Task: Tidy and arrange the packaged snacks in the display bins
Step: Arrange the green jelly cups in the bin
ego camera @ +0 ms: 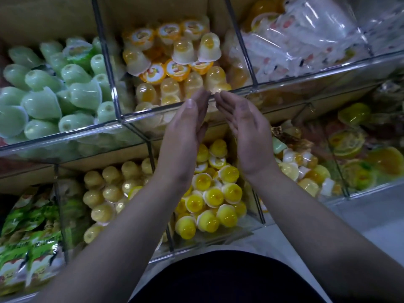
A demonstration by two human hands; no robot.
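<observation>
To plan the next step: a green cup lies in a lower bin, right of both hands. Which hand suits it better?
Right hand, likely: open, empty, just beside the green cup; left hand is farther away.

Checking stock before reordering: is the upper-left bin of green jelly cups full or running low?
Full: the green jelly cups pile up to the bin's clear front rim, hiding its floor.

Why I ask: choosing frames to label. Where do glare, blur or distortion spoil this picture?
Head view: glare streaks the clear bags top right and the acrylic bin rim; the lower right jellies smear with blur; wide-angle bends the dividers; the left hand and right hand read clearly.
</observation>
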